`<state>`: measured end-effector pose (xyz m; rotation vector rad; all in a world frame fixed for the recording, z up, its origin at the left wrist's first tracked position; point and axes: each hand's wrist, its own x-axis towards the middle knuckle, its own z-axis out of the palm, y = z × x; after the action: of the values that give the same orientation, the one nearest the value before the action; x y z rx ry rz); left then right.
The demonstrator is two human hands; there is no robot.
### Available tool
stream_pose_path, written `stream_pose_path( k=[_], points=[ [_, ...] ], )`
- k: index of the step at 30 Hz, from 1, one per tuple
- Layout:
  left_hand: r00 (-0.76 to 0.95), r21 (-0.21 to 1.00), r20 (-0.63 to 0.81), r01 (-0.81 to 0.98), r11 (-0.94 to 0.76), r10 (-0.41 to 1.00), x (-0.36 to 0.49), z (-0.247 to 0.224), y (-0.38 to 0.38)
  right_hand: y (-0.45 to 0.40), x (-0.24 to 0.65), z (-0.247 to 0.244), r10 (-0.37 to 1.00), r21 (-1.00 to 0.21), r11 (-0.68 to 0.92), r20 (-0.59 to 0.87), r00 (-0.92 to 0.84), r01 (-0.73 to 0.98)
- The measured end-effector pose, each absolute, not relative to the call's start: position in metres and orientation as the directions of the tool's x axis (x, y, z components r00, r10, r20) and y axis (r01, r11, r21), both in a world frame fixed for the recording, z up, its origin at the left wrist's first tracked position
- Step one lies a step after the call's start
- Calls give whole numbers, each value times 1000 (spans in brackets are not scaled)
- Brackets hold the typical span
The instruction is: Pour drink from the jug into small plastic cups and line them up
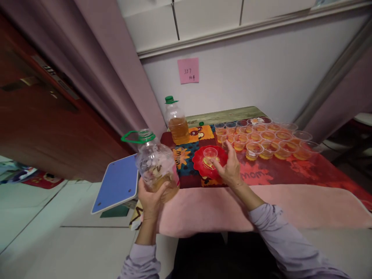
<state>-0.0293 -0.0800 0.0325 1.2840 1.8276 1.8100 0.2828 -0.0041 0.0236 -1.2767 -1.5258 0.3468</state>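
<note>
My left hand (153,197) is wrapped round the lower side of a large clear plastic jug (158,166). The jug has a green handle ring at its uncapped-looking neck, and some amber liquid in the bottom. On a red scalloped plate (197,162) stands a clear plastic cup (210,153); I cannot tell if it holds anything. Beside it is my right hand (231,168), fingers stretched and apart, thumb close to the cup, holding nothing. To the right, several clear cups of amber liquid (254,150) stand in close rows.
A second jug (178,130) with a green cap stands at the back left, near a small green cap (201,123). A pink towel (203,213) covers the table's front edge. Left of the table is a blue board (119,182). A pink note (188,70) is on the wall.
</note>
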Motion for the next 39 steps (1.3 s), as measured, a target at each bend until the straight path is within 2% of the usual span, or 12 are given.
stream_pose_path(
  k=[2,4,7,10,15,18,23,28,31,35,39],
  points=[
    [-534,860,427,488,-146,730,-27,48,-83,-18,261,31,869,-838,424,484,106,344],
    [-475,806,455,579,-121,753,-26,63,-85,-30,233,31,910,-906,415,414,-36,87],
    [-385,708,468,702,-76,795,-28,79,-89,-42,195,19,908,-936,250,316,-277,-247],
    [-287,624,489,775,-100,824,-34,90,-95,-45,178,4,890,-897,48,239,-389,-440],
    [-193,540,494,832,-126,848,-40,100,-101,-47,185,-4,889,-856,-148,105,-446,-496],
    [-142,446,511,887,-121,848,-42,105,-103,-52,187,-1,904,-843,-178,63,-423,-508],
    [31,216,513,962,-165,858,-49,119,-101,-53,183,-2,927,-812,-206,16,-374,-546],
    [103,156,492,966,-204,864,-49,138,-93,-48,181,-4,929,-790,-231,-5,-370,-568],
    [83,106,379,986,-132,922,-33,155,-90,-44,181,-3,937,-768,-225,-1,-350,-600],
    [31,-76,165,997,-19,986,-6,179,-86,-41,182,2,945,-739,-236,-23,-327,-631],
    [3,-173,79,985,11,997,9,194,-79,-41,183,6,951,-713,-251,-56,-303,-655]
  ],
)
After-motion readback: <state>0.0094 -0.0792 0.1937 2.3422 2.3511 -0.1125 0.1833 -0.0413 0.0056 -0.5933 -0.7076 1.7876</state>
